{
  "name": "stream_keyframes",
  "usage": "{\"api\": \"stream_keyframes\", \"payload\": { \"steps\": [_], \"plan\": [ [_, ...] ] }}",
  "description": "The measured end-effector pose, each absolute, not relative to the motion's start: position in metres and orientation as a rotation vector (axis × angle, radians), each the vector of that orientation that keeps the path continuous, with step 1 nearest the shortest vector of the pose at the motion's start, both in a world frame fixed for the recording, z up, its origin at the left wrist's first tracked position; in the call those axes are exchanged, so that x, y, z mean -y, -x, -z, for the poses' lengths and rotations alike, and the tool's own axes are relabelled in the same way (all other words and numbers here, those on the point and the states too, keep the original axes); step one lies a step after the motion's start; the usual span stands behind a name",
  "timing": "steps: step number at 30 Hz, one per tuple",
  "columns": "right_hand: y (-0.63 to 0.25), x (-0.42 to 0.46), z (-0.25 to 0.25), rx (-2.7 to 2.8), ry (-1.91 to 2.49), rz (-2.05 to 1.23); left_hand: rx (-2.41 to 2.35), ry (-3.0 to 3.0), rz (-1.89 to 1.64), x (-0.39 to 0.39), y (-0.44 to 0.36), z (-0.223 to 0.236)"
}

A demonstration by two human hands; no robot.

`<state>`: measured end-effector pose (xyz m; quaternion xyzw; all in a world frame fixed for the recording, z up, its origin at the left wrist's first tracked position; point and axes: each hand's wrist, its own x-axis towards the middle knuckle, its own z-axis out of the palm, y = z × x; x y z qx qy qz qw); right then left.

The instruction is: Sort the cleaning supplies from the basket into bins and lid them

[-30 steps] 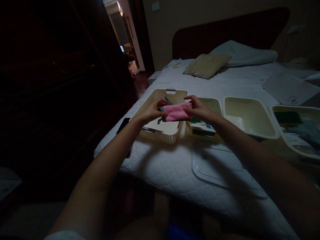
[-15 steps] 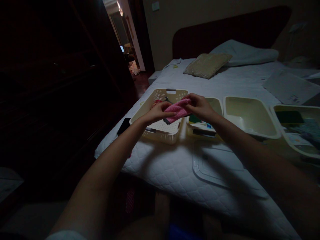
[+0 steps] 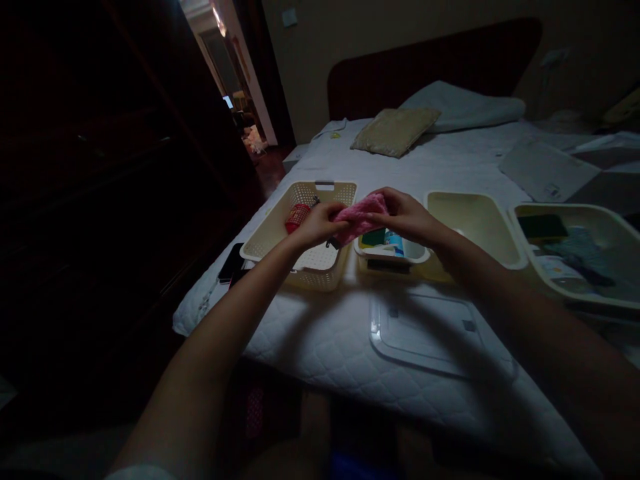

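Note:
A pink textured cloth [image 3: 361, 215], folded over, is held up between my two hands. My left hand [image 3: 323, 223] pinches its left end, with a dark grey edge showing underneath. Its right end is gripped by my right hand [image 3: 407, 215], thumb in front and fingers behind. Below and left stands a cream perforated basket [image 3: 265, 230], with a red patterned item [image 3: 298, 217] inside it. Under my right hand sits a small cream bin [image 3: 367, 255], holding a green-and-yellow sponge [image 3: 374, 237] and a blue-and-white package [image 3: 395, 243].
To the right are a cream bin [image 3: 475, 227] and another bin [image 3: 620, 223] holding a dark green pad [image 3: 541, 227]. A clear lid [image 3: 425, 333] lies on the quilted bed in front. A black phone [image 3: 231, 264] rests left of the basket. A cushion [image 3: 395, 132] lies farther back.
The view has swung slightly right, so the bins and bed appear farther left. Both hands still hold the pink cloth, whose fold looks looser and more open toward the right.

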<state>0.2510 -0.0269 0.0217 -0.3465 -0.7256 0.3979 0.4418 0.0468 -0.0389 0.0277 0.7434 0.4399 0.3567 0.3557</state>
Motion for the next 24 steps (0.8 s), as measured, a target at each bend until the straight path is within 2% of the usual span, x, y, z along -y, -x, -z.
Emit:
{"api": "stream_keyframes", "payload": {
  "steps": [8, 13, 18, 24],
  "plan": [
    [-0.302, 0.015, -0.004, 1.632, 1.056, -0.753, -1.025, -1.901, -0.843, 0.007, -0.083, -0.010],
    [-0.318, 0.003, 0.015, 1.500, 1.114, -0.790, -1.000, -1.656, -1.045, -0.022, -0.096, 0.005],
    [-0.313, -0.021, 0.033, 1.376, 1.284, -0.723, -1.180, -1.351, -1.243, -0.050, -0.117, 0.016],
    [-0.307, -0.047, 0.040, 1.559, 1.694, -0.460, -1.562, -1.345, -1.063, -0.082, -0.139, 0.032]
  ]
}}
